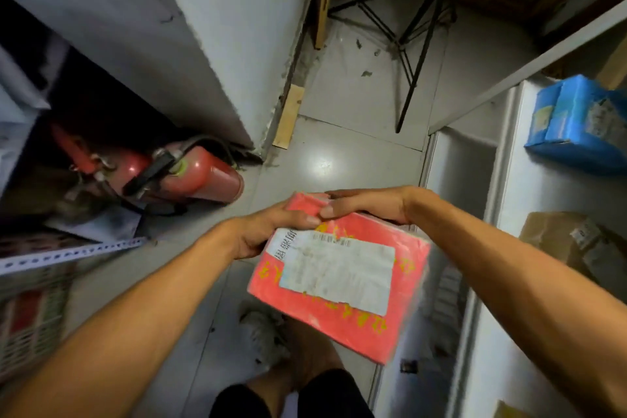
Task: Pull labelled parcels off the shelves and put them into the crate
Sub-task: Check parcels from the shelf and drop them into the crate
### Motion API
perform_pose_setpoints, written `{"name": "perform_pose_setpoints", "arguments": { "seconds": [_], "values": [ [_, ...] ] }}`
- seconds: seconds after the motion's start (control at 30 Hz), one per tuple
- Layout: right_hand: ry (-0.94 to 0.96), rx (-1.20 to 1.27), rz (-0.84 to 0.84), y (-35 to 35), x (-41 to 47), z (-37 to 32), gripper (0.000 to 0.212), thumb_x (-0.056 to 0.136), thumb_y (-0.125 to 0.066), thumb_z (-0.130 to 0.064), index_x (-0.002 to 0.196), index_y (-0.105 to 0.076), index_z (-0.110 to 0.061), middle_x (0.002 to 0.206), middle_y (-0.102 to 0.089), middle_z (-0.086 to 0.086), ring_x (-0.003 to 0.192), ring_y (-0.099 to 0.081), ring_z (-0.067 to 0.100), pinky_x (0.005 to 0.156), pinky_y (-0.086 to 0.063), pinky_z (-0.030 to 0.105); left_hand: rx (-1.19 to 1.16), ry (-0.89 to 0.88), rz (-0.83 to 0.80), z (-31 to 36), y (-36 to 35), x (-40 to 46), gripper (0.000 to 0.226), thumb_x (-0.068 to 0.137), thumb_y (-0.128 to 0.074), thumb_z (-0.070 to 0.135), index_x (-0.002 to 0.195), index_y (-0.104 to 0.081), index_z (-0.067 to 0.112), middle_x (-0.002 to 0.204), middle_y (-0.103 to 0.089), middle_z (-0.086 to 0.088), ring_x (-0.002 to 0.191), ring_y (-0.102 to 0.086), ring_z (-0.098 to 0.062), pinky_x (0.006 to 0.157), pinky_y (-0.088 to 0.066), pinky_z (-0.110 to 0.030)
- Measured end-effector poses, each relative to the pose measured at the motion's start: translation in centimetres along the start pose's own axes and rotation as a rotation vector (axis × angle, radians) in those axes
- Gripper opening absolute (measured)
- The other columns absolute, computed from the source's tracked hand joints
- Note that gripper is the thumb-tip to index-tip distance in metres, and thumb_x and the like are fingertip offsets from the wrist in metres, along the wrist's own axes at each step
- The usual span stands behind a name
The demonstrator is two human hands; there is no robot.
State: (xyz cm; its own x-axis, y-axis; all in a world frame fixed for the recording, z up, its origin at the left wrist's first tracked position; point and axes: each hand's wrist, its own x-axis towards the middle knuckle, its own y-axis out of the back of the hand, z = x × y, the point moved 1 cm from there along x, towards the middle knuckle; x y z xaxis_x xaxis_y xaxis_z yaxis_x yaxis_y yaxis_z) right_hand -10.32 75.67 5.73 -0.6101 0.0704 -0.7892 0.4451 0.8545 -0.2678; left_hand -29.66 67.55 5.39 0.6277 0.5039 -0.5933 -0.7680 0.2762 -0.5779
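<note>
Gripping a red parcel (339, 268) at its far edge, both hands hold it in mid-air over the tiled floor (342, 146), above the person's legs. The left hand (271, 227) curls round the far left corner, thumb on top. The right hand (369, 205) lies across the far edge, thumb on the top face and fingers wrapped over the edge. A white label (336, 270) covers most of the parcel's top face, with yellow print showing round it.

On the right stands a white shelf unit (529, 187). A blue parcel (583, 125) sits toward its far end, and a brown parcel (583, 244) lies nearer, well apart from the blue one.

A red fire extinguisher (190, 173) lies on the floor to the left, at the foot of a grey wall (210, 44). At the lower left edge what appears to be a slatted crate (34, 312) is blurred. A black tripod (420, 27) stands on the floor at the far end.
</note>
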Motion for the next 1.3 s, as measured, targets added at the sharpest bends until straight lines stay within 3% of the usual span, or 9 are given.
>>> {"name": "perform_pose_setpoints", "arguments": {
  "seconds": [0.27,0.4,0.5,0.53,0.57,0.7,0.97,1.13,1.3],
  "values": [
    [-0.049,0.262,0.117,-4.8,2.6,0.4,0.114,0.036,-0.080,-0.082,0.137,-0.054,-0.038,0.123,-0.066,0.028,0.105,-0.070,0.038,0.091,-0.055,0.046,-0.336,-0.245,0.369,-10.5,1.3,-8.2,0.064,0.057,-0.091,0.038,0.115,-0.070,0.021,0.113,-0.070,-0.018,0.103,-0.067,-0.033,0.089,-0.056,-0.042],
    [-0.071,0.295,0.243,-8.7,3.8,0.5,0.093,0.062,-0.065,-0.086,0.135,-0.062,-0.028,0.124,-0.067,0.021,0.113,-0.068,0.035,0.110,-0.044,0.053,-0.441,-0.319,0.508,-14.7,1.4,-12.3,0.062,0.076,-0.073,0.033,0.129,-0.060,0.004,0.124,-0.066,-0.023,0.106,-0.068,-0.033,0.090,-0.057,-0.040],
    [-0.094,0.329,0.250,-12.2,5.1,1.9,0.120,0.055,-0.065,-0.092,0.147,-0.049,-0.017,0.115,-0.046,0.000,0.112,-0.045,0.021,0.118,-0.023,0.064,-0.641,-0.374,0.655,-18.2,1.7,-15.0,0.068,0.076,-0.071,0.037,0.134,-0.059,0.005,0.124,-0.068,-0.020,0.106,-0.069,-0.032,0.085,-0.060,-0.039],
    [-0.082,0.331,0.212,-13.6,5.5,2.3,0.122,0.053,-0.068,-0.091,0.148,-0.048,-0.018,0.152,-0.020,0.024,0.143,-0.021,0.043,0.117,-0.025,0.066,-0.707,-0.402,0.708,-19.2,1.8,-15.9,0.072,0.074,-0.071,0.038,0.136,-0.057,0.004,0.122,-0.070,-0.018,0.104,-0.070,-0.031,0.081,-0.060,-0.037],
    [-0.064,0.303,0.174,-15.0,5.9,2.5,0.119,0.049,-0.071,-0.090,0.145,-0.052,-0.021,0.145,-0.055,0.014,0.132,-0.052,0.042,0.113,-0.034,0.065,-0.756,-0.437,0.762,-20.1,2.0,-16.6,0.071,0.075,-0.069,0.037,0.137,-0.057,0.004,0.118,-0.072,-0.016,0.102,-0.072,-0.029,0.077,-0.060,-0.035],
    [-0.007,0.236,0.099,-20.0,8.6,2.3,0.120,0.036,-0.085,-0.078,0.140,-0.054,-0.026,0.134,-0.066,0.008,0.122,-0.063,0.028,0.099,-0.050,0.051,-0.882,-0.568,0.915,-23.3,2.5,-20.1,0.067,0.076,-0.064,0.037,0.136,-0.058,0.008,0.110,-0.075,-0.010,0.096,-0.073,-0.023,0.069,-0.059,-0.029],
    [0.022,0.145,0.126,-29.5,15.4,-1.7,0.079,0.059,-0.072,-0.058,0.126,-0.065,-0.016,0.113,-0.072,0.012,0.109,-0.064,0.034,0.109,-0.043,0.057,-0.922,-0.505,1.020,-31.7,4.2,-28.0,0.126,0.040,-0.085,0.074,0.139,-0.043,0.009,0.126,-0.060,-0.023,0.096,-0.063,-0.031,0.067,-0.057,-0.043],
    [0.101,0.116,0.073,-36.9,18.9,-3.6,0.044,0.085,-0.056,-0.052,0.106,-0.077,-0.020,0.108,-0.074,0.011,0.101,-0.070,0.027,0.097,-0.054,0.044,-1.018,-0.539,0.980,-37.1,5.2,-32.1,0.095,0.024,-0.087,0.077,0.093,-0.063,0.017,0.092,-0.067,-0.012,0.081,-0.066,-0.026,0.071,-0.057,-0.044],
    [0.115,-0.024,-0.010,-44.0,22.3,-4.7,0.040,0.088,-0.054,-0.052,0.104,-0.079,-0.024,0.109,-0.073,0.010,0.103,-0.066,0.027,0.106,-0.043,0.052,-1.021,-0.568,1.047,-42.0,6.0,-36.1,0.099,0.042,-0.087,0.074,0.116,-0.056,0.015,0.110,-0.066,-0.018,0.088,-0.068,-0.028,0.073,-0.057,-0.041]
  ]
}}
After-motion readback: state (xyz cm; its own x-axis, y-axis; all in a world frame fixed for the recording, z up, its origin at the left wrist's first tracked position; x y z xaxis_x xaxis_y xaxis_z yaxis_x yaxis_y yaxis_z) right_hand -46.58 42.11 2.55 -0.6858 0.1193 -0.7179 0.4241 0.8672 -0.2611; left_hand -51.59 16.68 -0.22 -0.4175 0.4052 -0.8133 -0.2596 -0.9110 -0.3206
